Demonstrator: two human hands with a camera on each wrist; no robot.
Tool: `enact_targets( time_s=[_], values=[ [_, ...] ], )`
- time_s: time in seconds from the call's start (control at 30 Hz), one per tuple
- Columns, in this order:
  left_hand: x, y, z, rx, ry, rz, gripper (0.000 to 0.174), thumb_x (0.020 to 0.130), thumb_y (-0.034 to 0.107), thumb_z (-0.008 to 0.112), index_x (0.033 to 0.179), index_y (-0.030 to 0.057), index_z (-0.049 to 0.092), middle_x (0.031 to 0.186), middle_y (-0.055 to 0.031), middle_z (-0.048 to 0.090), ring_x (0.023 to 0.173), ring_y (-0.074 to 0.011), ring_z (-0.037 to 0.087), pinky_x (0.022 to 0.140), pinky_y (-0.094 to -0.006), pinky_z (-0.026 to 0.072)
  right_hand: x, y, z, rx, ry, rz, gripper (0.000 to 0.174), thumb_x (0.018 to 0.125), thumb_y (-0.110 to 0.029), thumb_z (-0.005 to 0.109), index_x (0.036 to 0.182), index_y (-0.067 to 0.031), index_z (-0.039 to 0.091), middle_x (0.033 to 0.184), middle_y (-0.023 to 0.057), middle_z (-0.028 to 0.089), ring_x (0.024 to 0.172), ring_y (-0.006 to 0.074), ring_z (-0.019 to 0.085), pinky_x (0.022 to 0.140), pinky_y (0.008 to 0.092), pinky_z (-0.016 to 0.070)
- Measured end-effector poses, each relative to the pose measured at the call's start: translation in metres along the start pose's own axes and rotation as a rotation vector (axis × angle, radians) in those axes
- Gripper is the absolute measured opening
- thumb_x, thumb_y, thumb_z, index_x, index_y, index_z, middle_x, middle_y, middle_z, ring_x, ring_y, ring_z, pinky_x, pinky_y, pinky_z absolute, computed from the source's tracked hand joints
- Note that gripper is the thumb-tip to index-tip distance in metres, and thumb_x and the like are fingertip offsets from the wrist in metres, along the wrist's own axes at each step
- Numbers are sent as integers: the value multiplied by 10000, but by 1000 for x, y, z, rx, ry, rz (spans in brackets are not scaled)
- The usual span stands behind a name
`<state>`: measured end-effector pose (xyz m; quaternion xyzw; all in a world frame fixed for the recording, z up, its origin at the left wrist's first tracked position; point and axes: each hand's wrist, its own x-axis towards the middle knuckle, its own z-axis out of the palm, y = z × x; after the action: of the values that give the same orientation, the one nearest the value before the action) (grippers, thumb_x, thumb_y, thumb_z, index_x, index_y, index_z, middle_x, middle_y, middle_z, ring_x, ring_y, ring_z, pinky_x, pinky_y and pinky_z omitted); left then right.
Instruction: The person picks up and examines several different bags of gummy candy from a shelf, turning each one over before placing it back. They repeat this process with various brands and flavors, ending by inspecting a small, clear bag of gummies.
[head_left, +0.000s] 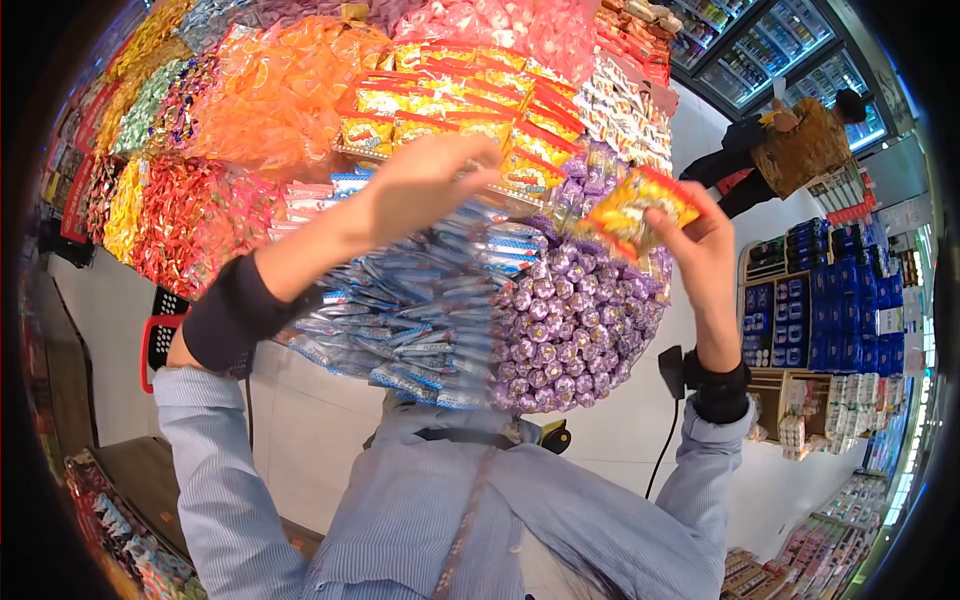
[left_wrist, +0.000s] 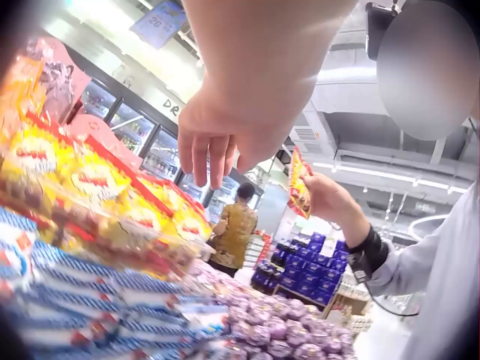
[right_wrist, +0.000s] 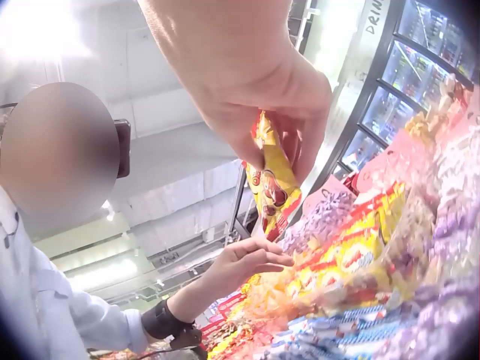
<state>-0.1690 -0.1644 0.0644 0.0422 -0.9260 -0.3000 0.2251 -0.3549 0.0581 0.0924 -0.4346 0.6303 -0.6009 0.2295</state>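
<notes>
My right hand (head_left: 700,240) pinches a yellow and red snack packet (head_left: 640,212) between thumb and fingers, raised over the purple-wrapped sweets (head_left: 575,330). The right wrist view shows that packet (right_wrist: 271,184) hanging from the right hand (right_wrist: 262,105). My left hand (head_left: 430,180) hovers with relaxed fingers, holding nothing, over the edge of the stacked yellow packets (head_left: 480,95). Under the left forearm lie blue and white packets (head_left: 400,310). In the left wrist view the left hand's (left_wrist: 225,135) fingers point down, apart from the yellow packets (left_wrist: 97,180).
Orange-wrapped sweets (head_left: 285,90) and red-wrapped ones (head_left: 190,220) fill the display's left side. A person in a patterned brown top (head_left: 800,145) stands beyond it at the right, near drinks fridges (head_left: 765,50). Shelves with blue packs (head_left: 850,310) stand at the right; a red-handled basket (head_left: 160,330) is at lower left.
</notes>
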Motion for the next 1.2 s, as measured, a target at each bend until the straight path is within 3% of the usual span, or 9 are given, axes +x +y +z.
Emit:
enact_targets(
  time_s=[0.17, 0.23, 0.37, 0.4, 0.53, 0.7, 0.87, 1.1, 1.2],
  values=[
    [72, -75, -21, 457, -22, 89, 225, 802, 159, 569, 971, 12, 561, 915, -162, 603, 894, -325, 567, 757, -386, 449, 89, -8, -12, -232, 95, -166, 277, 733, -92, 704, 965, 12, 593, 879, 37, 623, 749, 65, 561, 632, 183, 427],
    [101, -98, -23, 464, -97, 53, 222, 792, 138, 575, 972, 10, 560, 908, -169, 601, 891, -323, 568, 750, -390, 450, 129, 0, -8, -399, 137, -337, 312, 709, -171, 727, 940, 6, 615, 830, 38, 633, 704, 68, 565, 613, 187, 427],
    [133, -102, -17, 390, -302, -85, 224, 772, 113, 592, 965, 5, 556, 892, -174, 601, 871, -313, 579, 733, -386, 457, 188, 25, 15, -346, 67, -303, 283, 713, -178, 710, 902, 8, 611, 731, 42, 633, 615, 74, 570, 559, 219, 447],
    [137, -118, -12, 421, -306, 17, 231, 759, 117, 608, 944, -7, 549, 832, -168, 596, 795, -298, 584, 685, -381, 456, 201, 34, 22, -338, 85, -281, 253, 721, -173, 698, 875, 5, 606, 708, 53, 629, 606, 81, 586, 550, 226, 454],
    [144, -133, -7, 349, -429, -30, 249, 742, 148, 642, 914, -4, 546, 731, -138, 561, 681, -294, 545, 616, -385, 427, 242, 65, 40, -392, 19, -253, 263, 722, -175, 684, 882, 11, 591, 707, 88, 634, 612, 119, 621, 566, 261, 475],
    [145, -142, -8, 389, -544, -86, 232, 738, 156, 644, 903, 11, 570, 718, -134, 576, 670, -272, 548, 610, -372, 422, 245, 77, 60, -477, -78, -136, 319, 714, -203, 681, 925, 11, 578, 723, 129, 633, 620, 185, 637, 602, 304, 489],
    [136, -129, -20, 222, -576, -88, 194, 742, 126, 623, 905, 25, 593, 708, -119, 583, 644, -214, 546, 606, -334, 427, 246, 97, 70, -691, -173, -157, 443, 708, -234, 687, 1052, 16, 559, 866, 202, 617, 822, 258, 623, 680, 335, 486],
    [130, -133, -24, 200, -575, -136, 197, 738, 116, 621, 912, 28, 594, 713, -122, 580, 644, -218, 540, 607, -336, 428, 235, 80, 89, -770, -429, -27, 332, 716, -179, 658, 978, 11, 583, 782, 188, 629, 753, 280, 634, 670, 364, 485],
    [128, -135, -22, 208, -554, -148, 196, 741, 117, 617, 912, 23, 594, 710, -126, 577, 639, -224, 535, 608, -337, 428, 237, 99, 99, -1025, -477, -224, 261, 712, -133, 630, 916, 26, 598, 764, 197, 625, 752, 295, 635, 657, 368, 488]
  ],
)
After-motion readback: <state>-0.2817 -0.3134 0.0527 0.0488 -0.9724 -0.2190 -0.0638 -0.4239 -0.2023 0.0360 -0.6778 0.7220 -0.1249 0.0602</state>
